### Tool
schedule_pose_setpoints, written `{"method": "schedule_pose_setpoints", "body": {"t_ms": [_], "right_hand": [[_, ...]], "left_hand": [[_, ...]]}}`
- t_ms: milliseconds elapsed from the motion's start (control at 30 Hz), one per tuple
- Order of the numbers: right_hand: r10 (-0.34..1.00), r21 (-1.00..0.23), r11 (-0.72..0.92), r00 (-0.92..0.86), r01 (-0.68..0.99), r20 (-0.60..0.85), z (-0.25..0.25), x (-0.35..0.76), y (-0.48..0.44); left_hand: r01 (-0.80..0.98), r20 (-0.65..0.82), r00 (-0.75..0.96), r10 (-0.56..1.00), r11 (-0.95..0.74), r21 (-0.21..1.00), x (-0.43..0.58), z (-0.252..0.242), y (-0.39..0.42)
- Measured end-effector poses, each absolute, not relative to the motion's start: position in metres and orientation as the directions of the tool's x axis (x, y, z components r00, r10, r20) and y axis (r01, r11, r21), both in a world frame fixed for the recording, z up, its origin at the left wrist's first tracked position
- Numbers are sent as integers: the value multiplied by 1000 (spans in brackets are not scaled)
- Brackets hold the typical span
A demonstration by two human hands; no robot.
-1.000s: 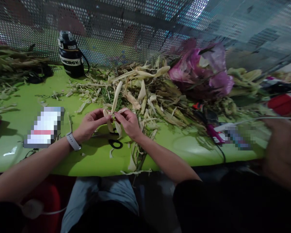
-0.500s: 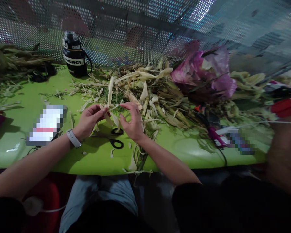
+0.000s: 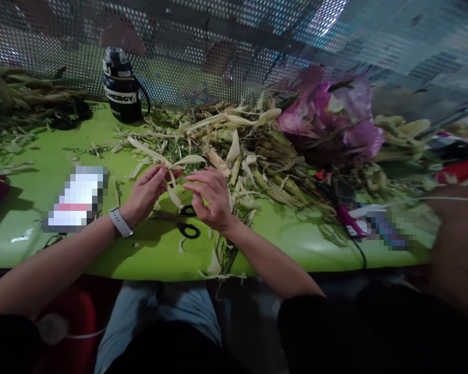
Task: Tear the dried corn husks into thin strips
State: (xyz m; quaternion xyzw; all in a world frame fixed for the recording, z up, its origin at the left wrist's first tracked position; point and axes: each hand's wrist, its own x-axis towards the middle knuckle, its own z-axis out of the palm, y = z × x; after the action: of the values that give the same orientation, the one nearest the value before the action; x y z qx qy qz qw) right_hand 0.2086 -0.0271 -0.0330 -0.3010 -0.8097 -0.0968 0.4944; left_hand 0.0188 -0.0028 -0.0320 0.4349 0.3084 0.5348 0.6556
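My left hand (image 3: 146, 194) pinches a bunch of pale dry leaf strips (image 3: 170, 167) just above the green table (image 3: 101, 249). The strips fan out to the left and right from its fingertips. My right hand (image 3: 210, 197) hovers beside it with fingers curled and slightly apart, thumb and forefinger near the strips, holding nothing that I can see. Black-handled scissors (image 3: 187, 228) lie on the table right under both hands. A white watch band sits on my left wrist.
A big heap of dry leaves and stalks (image 3: 242, 150) lies behind my hands. A black bottle (image 3: 120, 92) stands at the back by a perforated metal screen. Pink plastic bags (image 3: 331, 119) lie right. Another person's arm (image 3: 456, 244) is at the far right.
The long strip that stood upright between my hands now lies spread sideways. My right hand has let go of the strips and opened a little.
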Motion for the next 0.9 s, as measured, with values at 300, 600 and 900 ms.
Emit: {"method": "schedule_pose_setpoints", "body": {"t_ms": [300,600,900], "right_hand": [[650,-230,680,-426,696,629,-42,197,-32],[603,-68,637,-440,768,666,-45,196,-30],[636,-320,651,-263,689,725,-39,205,-22]], "left_hand": [[-393,34,207,978,51,918,23,-25,-9],[-427,13,201,979,76,901,24,-25,-10],[-372,11,250,968,86,924,22,-22,-11]]}}
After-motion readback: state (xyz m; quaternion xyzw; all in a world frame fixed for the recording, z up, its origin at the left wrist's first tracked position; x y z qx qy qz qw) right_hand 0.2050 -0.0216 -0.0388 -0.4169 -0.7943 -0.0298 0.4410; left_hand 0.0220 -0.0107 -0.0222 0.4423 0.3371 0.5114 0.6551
